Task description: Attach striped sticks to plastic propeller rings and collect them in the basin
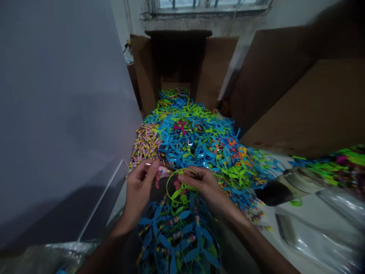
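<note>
Cardboard panels (288, 87) hem the plastic pile (194, 140); right hand (201, 186) grips green ring (167, 192).

Plastic toy rotors (194, 140) lie heaped inside a cardboard box (213, 72)

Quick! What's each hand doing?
Left hand: closed, pinching a pink striped tube.
Right hand: closed, holding a lime-green plastic ring.
</note>
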A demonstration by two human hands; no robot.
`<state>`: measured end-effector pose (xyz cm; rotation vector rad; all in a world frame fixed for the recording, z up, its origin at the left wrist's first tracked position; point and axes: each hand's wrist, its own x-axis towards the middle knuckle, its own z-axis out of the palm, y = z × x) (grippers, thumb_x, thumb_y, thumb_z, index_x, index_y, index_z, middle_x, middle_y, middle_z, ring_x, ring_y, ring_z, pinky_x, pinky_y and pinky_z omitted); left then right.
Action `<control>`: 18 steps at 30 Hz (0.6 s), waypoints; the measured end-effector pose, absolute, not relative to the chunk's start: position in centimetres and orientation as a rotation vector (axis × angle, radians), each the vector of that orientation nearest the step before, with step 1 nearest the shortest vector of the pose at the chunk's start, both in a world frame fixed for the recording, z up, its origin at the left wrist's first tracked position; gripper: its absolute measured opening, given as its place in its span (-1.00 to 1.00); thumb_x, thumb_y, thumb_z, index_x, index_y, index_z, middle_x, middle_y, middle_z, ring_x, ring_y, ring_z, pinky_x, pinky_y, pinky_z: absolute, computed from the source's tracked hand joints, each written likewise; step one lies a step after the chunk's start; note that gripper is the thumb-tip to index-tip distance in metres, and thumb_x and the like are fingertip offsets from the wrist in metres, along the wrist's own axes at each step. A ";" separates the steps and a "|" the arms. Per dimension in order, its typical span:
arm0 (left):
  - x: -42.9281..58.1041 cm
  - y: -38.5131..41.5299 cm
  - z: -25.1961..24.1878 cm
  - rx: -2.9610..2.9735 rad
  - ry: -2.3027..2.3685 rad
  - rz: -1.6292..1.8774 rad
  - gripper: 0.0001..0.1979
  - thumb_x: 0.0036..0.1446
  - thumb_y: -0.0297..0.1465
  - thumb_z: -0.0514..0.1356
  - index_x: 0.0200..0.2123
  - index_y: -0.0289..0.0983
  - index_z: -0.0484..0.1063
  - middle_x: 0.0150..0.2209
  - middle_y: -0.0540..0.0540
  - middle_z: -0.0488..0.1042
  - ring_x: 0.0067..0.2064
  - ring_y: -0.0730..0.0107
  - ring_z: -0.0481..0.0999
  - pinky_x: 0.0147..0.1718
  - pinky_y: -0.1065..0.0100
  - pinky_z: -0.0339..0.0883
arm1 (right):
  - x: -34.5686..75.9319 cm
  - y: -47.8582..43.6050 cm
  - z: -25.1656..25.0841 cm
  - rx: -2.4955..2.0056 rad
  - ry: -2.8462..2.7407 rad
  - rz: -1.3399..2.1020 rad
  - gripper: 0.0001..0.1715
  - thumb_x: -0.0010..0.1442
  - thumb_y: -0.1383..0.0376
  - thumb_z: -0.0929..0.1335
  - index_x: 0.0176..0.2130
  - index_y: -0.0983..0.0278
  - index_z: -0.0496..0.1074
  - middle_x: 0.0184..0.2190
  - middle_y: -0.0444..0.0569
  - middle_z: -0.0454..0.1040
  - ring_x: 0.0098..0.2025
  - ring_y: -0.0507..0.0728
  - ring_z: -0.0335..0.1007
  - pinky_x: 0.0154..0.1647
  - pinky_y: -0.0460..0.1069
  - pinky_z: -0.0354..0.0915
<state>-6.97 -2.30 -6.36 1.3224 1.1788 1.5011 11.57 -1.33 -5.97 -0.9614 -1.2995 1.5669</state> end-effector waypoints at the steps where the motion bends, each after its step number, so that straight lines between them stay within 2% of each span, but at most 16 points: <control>1: -6.9 -2.3 -6.4 1.290 1.139 1.509 -0.73 0.27 -0.18 0.19 -0.34 -0.25 0.49 -0.52 0.07 0.35 -0.50 0.52 0.33 -0.48 0.47 0.24 | 11.4 -1.6 -6.0 -0.969 -1.340 1.579 -0.72 0.08 0.12 0.51 -0.43 0.27 0.50 -0.47 -0.11 0.58 -0.45 0.05 0.49 -0.39 -0.07 0.39; 4: -6.7 -2.3 -6.2 1.278 1.060 1.453 -0.72 0.27 -0.18 0.19 -0.34 -0.27 0.47 -0.49 0.06 0.39 -0.52 0.55 0.33 -0.53 0.49 0.23 | 11.3 -2.0 -5.8 -0.983 -1.440 1.573 -0.72 0.05 0.11 0.53 -0.45 0.26 0.53 -0.47 -0.11 0.60 -0.46 0.04 0.47 -0.42 -0.08 0.35; 9: -6.3 -2.4 -5.6 1.350 1.088 1.269 -0.67 0.23 -0.17 0.21 -0.45 -0.29 0.39 -0.59 0.09 0.31 -0.59 0.58 0.25 -0.61 0.51 0.14 | 11.4 -2.2 -5.6 -1.000 -1.559 1.520 -0.72 0.10 0.08 0.50 -0.44 0.23 0.54 -0.47 -0.12 0.59 -0.41 0.05 0.47 -0.35 -0.07 0.33; 14: -6.4 -2.6 -5.4 1.304 1.104 1.363 -0.69 0.24 -0.16 0.20 -0.40 -0.27 0.39 -0.57 0.08 0.31 -0.57 0.55 0.26 -0.63 0.51 0.15 | 11.5 -2.2 -5.9 -0.977 -1.611 1.488 -0.69 0.13 0.04 0.47 -0.43 0.23 0.53 -0.47 -0.11 0.59 -0.38 0.08 0.48 -0.31 -0.05 0.33; 18: -6.5 -2.6 -5.3 1.344 1.088 1.248 -0.68 0.25 -0.17 0.19 -0.44 -0.27 0.32 -0.60 0.10 0.28 -0.59 0.57 0.22 -0.64 0.51 0.10 | 11.6 -2.2 -6.1 -0.925 -1.617 1.495 -0.73 0.16 0.09 0.47 -0.42 0.23 0.53 -0.47 -0.14 0.58 -0.38 0.07 0.50 -0.29 -0.06 0.33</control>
